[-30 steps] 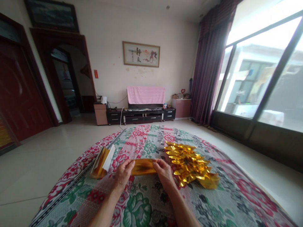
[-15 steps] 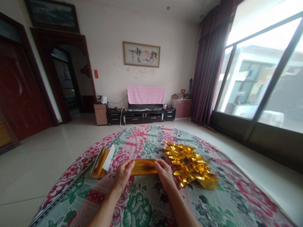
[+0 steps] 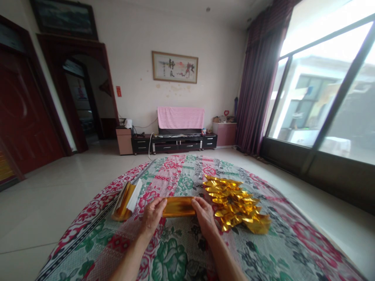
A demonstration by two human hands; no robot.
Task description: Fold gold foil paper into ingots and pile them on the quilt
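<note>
Between my hands a gold foil paper sheet [image 3: 179,207] is stretched level over the patterned cloth [image 3: 170,257]. My left hand [image 3: 153,214] pinches its left end, and my right hand [image 3: 203,212] pinches the right end, thumbs on top. Right of my right hand lies a pile of folded gold foil pieces [image 3: 234,203] with pointed tips. To the left of my left hand rests a curled stack of gold foil paper [image 3: 125,203] with a white backing showing.
The floral cloth covers a rounded surface. Beyond it stand a low black TV cabinet [image 3: 177,146] and a screen draped with a pink towel [image 3: 181,118]. A purple curtain [image 3: 258,86] hangs beside the large window at right. Pale floor tiles [image 3: 32,218] lie to the left.
</note>
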